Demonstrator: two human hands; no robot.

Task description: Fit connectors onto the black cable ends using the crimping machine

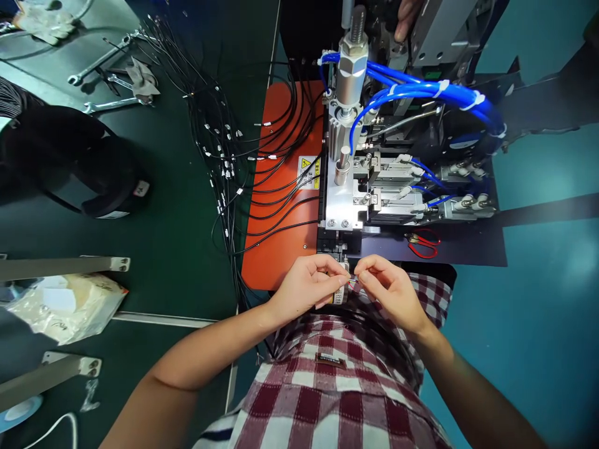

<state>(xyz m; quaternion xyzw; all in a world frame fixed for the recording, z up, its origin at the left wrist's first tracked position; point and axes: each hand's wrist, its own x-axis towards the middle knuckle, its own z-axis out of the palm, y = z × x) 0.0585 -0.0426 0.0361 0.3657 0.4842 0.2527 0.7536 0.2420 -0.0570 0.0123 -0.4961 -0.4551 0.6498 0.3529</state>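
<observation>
Just in front of the plaid apron, my left hand (312,282) is closed in a pinch. Thin wires (352,282), one whitish and one reddish, stick out from its fingertips. My right hand (388,288) is close beside them, thumb and fingers pinched together; whatever they hold is too small to make out. Behind my left fingers is a pale labelled part (340,294), mostly covered. Beyond both hands stands a machine assembly with a metal cylinder (352,78), a silver plate (339,206) and blue air tubes (425,91).
Black cables (224,149) with white tags run across an orange panel (276,243) on the left. Red-handled snips (423,242) lie to the right. Wrenches (110,104), a black cable coil (79,162) and a plastic bag (70,305) sit further left. Another person's hand (406,19) shows at the top.
</observation>
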